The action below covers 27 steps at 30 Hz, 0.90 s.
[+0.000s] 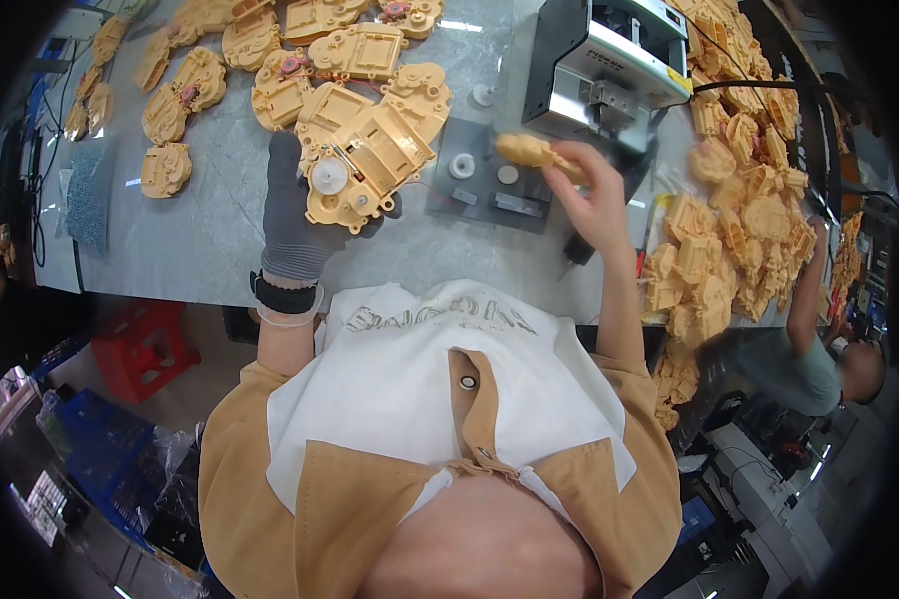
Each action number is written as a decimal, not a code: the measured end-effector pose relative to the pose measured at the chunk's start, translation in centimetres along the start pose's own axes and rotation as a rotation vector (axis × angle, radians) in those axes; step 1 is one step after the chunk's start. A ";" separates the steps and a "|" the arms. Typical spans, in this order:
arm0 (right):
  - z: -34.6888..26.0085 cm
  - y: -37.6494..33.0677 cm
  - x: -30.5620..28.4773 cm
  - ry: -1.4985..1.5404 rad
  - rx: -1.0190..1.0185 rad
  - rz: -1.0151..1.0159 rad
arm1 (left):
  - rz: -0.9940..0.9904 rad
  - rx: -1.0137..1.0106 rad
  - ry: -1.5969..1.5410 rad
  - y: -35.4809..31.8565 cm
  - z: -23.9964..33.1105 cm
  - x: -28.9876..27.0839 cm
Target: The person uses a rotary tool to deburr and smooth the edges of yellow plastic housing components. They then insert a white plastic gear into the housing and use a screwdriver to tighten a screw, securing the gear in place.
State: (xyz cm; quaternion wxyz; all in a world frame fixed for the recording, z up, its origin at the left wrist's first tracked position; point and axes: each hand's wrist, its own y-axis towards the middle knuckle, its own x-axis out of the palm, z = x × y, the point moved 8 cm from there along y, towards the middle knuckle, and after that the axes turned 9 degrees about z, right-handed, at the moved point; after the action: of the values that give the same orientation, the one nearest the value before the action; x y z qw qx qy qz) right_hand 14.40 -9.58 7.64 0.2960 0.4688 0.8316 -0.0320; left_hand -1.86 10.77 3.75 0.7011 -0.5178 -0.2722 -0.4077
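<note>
the left hand (295, 215), in a grey knitted glove with a black wristband and a clear bangle at the wrist, was closed around the near edge of a tan moulded plastic housing (365, 160) fitted with a white plastic gear (330, 177). the housing was held tilted just above the grey marbled tabletop (200, 240), its open side facing up, with the gloved fingers under and behind it and the thumb hidden.

the bare right hand (594, 200) was raised over the bench, fingers pinched on a small tan plastic piece (531, 151) that stuck out to the left from the fingertips. just below and left of that piece lay a dark grey flat metal fixture plate (484, 180) carrying a white round plastic wheel (460, 166) and a paler round disc beside it. behind the plate stood a black and silver boxy benchtop machine (609, 60), and a second white gear lay on the table near its left foot.

a row of assembled tan plastic housings (270, 70) was spread across the far left of the table, some showing small red parts inside. a heaped pile of loose tan plastic shells (739, 220) filled the right side of the bench. at the far right another person's arm (804, 299) reached up toward that pile. a red plastic crate (140, 349) sat on the floor at the left.
</note>
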 end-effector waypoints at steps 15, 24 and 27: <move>1.8 -0.9 -4.4 -0.042 0.137 0.279 | 0.159 0.039 0.021 0.1 0.2 -1.6; -4.3 0.4 -4.0 -0.321 -0.194 0.159 | 0.227 0.049 0.036 -0.1 0.3 -2.0; -4.4 1.3 -2.6 -0.336 -0.147 0.067 | 0.178 0.046 0.062 0.1 0.1 -1.9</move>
State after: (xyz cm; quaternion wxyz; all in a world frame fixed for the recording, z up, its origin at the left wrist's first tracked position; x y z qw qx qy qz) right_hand 14.38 -9.35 12.88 0.4651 0.4614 0.7545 -0.0392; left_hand -2.75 11.47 2.23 0.7543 -0.5107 -0.2129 -0.3532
